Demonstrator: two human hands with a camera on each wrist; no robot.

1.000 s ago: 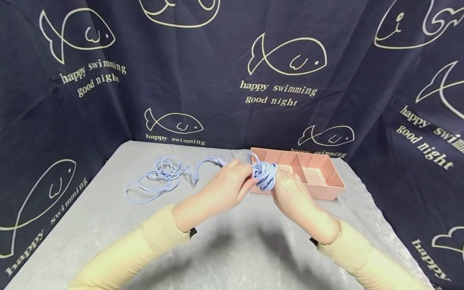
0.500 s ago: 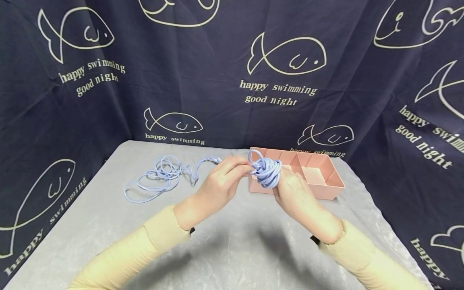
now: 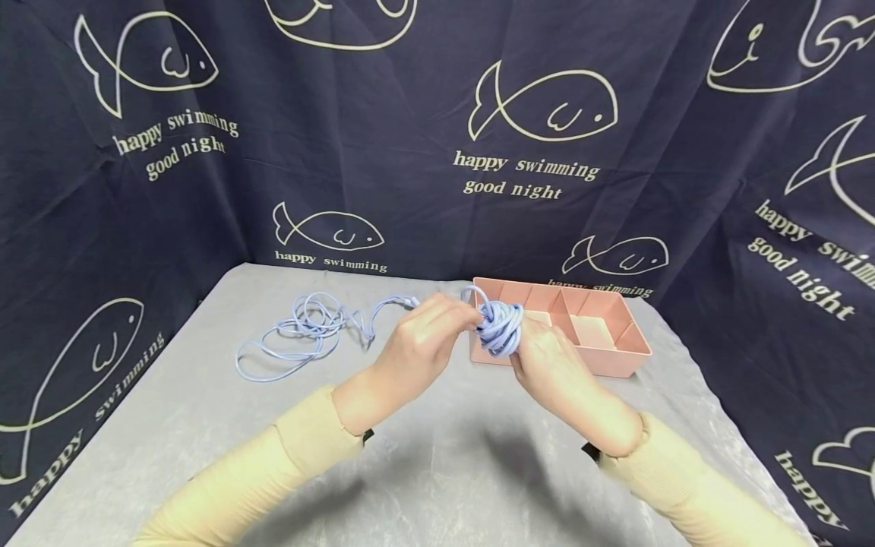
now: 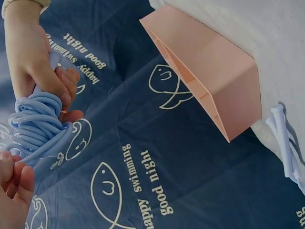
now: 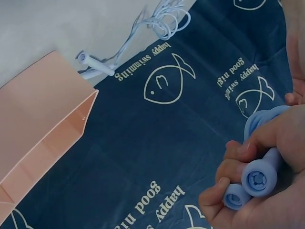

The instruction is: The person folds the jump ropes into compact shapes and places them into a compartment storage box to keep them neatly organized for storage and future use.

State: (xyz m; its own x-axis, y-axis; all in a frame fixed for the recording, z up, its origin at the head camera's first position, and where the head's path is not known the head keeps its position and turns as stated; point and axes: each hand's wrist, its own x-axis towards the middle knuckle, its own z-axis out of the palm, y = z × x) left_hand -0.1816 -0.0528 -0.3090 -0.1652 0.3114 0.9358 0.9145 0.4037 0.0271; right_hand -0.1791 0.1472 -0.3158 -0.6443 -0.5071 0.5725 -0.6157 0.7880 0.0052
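Note:
A light-blue jump rope (image 3: 501,331) is wound into a thick bundle around its two handles (image 5: 259,178), held above the table in front of the pink box. My right hand (image 3: 552,366) grips the handles, whose round ends poke out of the fist in the right wrist view. At the bundle's left side, my left hand (image 3: 425,338) pinches a strand of cord between thumb and fingertips, as the left wrist view also shows. A small loop of cord stands up over the left fingertips.
A pink divided box (image 3: 608,361) stands behind the hands, to the right. Another light-blue jump rope (image 3: 316,328) lies loosely coiled on the grey tablecloth (image 3: 437,471) at left, its handles (image 4: 282,138) partly behind my left hand in the head view. Dark fish-print curtains surround the table.
My left fingers have shifted on the cord, from the thumb resting against the bundle to a pinch at its upper left. The right hand and bundle tilted slightly and came back.

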